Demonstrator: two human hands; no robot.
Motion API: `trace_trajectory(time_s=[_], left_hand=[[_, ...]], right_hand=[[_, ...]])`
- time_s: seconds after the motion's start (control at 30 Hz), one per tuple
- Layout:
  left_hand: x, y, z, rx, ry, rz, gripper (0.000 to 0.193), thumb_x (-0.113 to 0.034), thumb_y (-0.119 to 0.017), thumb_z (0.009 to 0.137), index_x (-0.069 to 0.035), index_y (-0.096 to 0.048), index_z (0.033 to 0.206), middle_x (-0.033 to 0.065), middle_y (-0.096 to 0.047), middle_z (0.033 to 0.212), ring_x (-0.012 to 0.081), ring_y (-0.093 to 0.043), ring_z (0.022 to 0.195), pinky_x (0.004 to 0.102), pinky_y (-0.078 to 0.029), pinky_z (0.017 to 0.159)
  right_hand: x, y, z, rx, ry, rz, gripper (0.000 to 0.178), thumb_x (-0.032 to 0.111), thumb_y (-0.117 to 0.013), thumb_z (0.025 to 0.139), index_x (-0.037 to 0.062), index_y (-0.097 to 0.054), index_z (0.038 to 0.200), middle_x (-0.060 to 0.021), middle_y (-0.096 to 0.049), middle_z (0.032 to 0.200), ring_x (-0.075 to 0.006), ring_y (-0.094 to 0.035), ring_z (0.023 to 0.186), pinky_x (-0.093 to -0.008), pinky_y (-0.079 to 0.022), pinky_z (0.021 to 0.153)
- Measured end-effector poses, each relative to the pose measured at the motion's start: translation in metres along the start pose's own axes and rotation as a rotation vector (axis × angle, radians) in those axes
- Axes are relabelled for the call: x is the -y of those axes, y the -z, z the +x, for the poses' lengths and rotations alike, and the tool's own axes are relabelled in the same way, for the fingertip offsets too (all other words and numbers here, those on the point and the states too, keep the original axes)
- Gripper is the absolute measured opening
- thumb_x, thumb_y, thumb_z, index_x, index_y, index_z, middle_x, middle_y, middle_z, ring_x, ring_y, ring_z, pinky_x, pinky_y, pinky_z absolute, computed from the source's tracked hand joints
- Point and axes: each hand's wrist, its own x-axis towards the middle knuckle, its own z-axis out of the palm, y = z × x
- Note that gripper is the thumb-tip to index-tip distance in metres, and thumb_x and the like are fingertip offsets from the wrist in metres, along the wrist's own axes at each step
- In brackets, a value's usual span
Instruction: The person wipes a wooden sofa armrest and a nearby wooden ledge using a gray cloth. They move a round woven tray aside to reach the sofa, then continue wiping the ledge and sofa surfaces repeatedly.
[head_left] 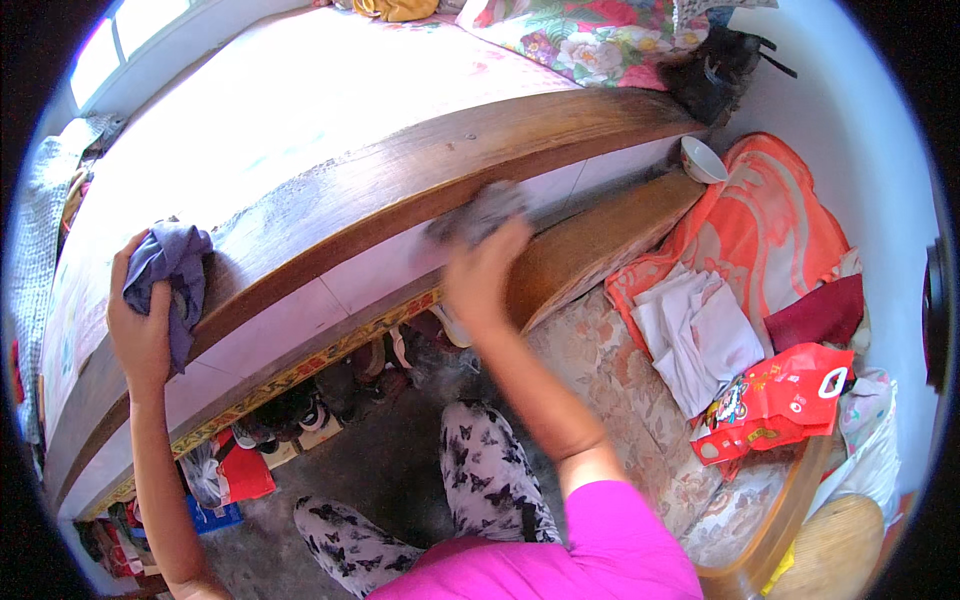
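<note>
A: Starting and ending with the head view, since it's the only one: where are the cloths?

B: The left hand (pixel 140 325) grasps a purple-grey cloth (pixel 172 268), bunched over the wooden bed rail (pixel 400 190). The grey cloth (pixel 490 210) is at the right hand (pixel 487 268), against the pale panel (pixel 375 270) below that rail.

A: Is the right hand gripping its cloth?

B: I can't tell. Both are blurred, and the fingers may be grasping it or merely pressing it on.

A: So what could go wrong there?

B: If it's only pressed, I'd expect it to slip on a quick stroke and drop among the shoes (pixel 312 412) under the bed. Knuckles might also catch the rail's lower edge.

A: Anything farther right?

B: The white bowl (pixel 703 162) worries me most. It sits at the far end of the wooden sofa arm (pixel 595 240), close to the bed's corner. A long sweep that way could knock it onto the orange cloth (pixel 765 200) beside it.

A: And on the left?

B: A trailing fold could smear dirt onto the pale bedding (pixel 300 95), if that cloth is dirty.
</note>
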Motion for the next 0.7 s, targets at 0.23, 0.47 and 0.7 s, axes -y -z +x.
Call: trace_trajectory(time_s=[0.23, 0.47, 0.7], left_hand=[[-0.003, -0.004, -0.002, -0.007, 0.085, -0.025, 0.046, -0.016, -0.060, 0.093, -0.016, -0.060, 0.139, 0.0144, -0.068, 0.129, 0.0290, -0.066, 0.120, 0.0392, -0.047, 0.106], [0.015, -0.007, -0.007, -0.035, 0.028, 0.023, 0.047, -0.011, -0.058, 0.093, -0.013, -0.059, 0.140, 0.0137, -0.066, 0.133, 0.0285, -0.063, 0.124, 0.0394, -0.044, 0.110], [0.017, 0.003, -0.005, -0.013, -0.018, 0.020, 0.049, -0.009, -0.054, 0.092, -0.008, -0.057, 0.141, 0.0146, -0.063, 0.136, 0.0270, -0.058, 0.128, 0.0380, -0.039, 0.114]], right_hand=[[0.091, 0.007, -0.092, 0.468, 0.361, 0.383, 0.082, 0.001, -0.079, 0.070, -0.0040, -0.040, 0.142, -0.0266, -0.046, 0.135, -0.0453, -0.045, 0.128, -0.0510, -0.035, 0.111], [0.001, 0.084, 0.016, 0.094, 0.146, 0.412, 0.064, 0.011, -0.082, 0.078, 0.0021, -0.047, 0.131, -0.0145, -0.053, 0.120, -0.0284, -0.053, 0.117, -0.0424, -0.041, 0.105], [-0.178, 0.137, 0.242, -0.300, 0.262, -0.144, 0.049, 0.004, -0.066, 0.086, 0.0001, -0.047, 0.131, -0.0231, -0.066, 0.117, -0.0438, -0.063, 0.110, -0.0478, -0.047, 0.099]])
